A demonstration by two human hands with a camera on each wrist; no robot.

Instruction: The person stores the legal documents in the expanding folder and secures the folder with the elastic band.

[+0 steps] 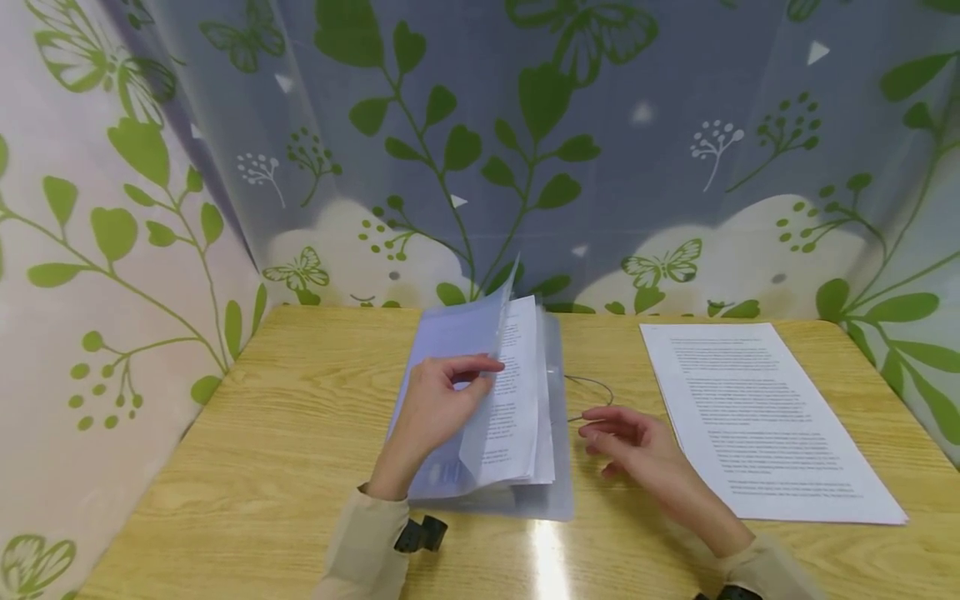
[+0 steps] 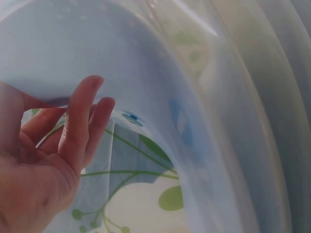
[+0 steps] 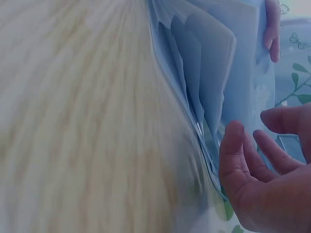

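Note:
A translucent bluish plastic folder (image 1: 456, 332) lies on the table, its front cover partly lifted. Printed sheets (image 1: 519, 400) show inside it, their edges fanned toward the right. My left hand (image 1: 438, 402) pinches the cover's edge between thumb and index finger; in the left wrist view the other fingers of that hand (image 2: 63, 155) spread apart from the plastic. Just right of the folder, my right hand (image 1: 633, 446) hovers with loosely bent fingers and nothing held. A thin grey elastic cord (image 1: 609, 390) loops out from the folder's right side near those fingertips.
To the right lies a stack of printed paper (image 1: 757, 417), close beside my right forearm. The wooden table (image 1: 285, 450) ends at a curtain (image 1: 480, 167) with green leaves and butterflies, which rises behind and at both sides.

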